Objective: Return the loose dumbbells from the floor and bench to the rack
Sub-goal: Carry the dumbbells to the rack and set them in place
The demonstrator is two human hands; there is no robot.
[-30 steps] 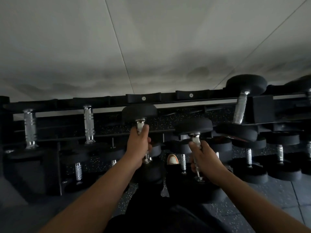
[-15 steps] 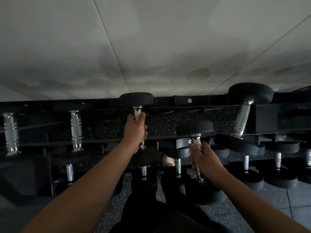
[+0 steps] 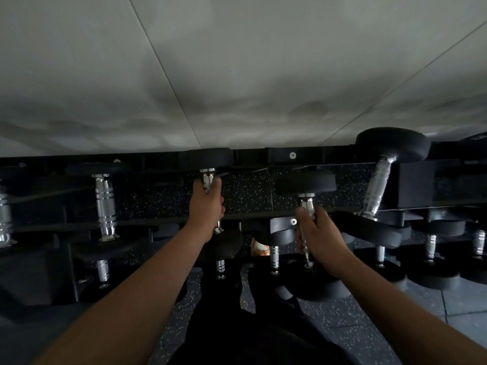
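My left hand (image 3: 207, 206) grips the chrome handle of a black round-headed dumbbell (image 3: 213, 158); its far head sits level with the top rail of the black rack (image 3: 292, 155). My right hand (image 3: 320, 234) grips the handle of a second black dumbbell (image 3: 305, 181), held lower and further from the rack, with its near head by my legs. Both dumbbells point away from me toward the rack. Whether the left dumbbell rests on the rack I cannot tell.
Racked dumbbells fill the tiers: a large tilted one (image 3: 376, 188) at the upper right, one (image 3: 105, 206) at the left, several smaller ones (image 3: 432, 246) on the lower tier. A grey wall rises behind. My shoe (image 3: 259, 250) stands on the speckled floor (image 3: 369, 312).
My left hand has lifted its dumbbell up and forward to the top rail. My right hand has kept its dumbbell lower with little movement. The view has shifted closer to the rack.
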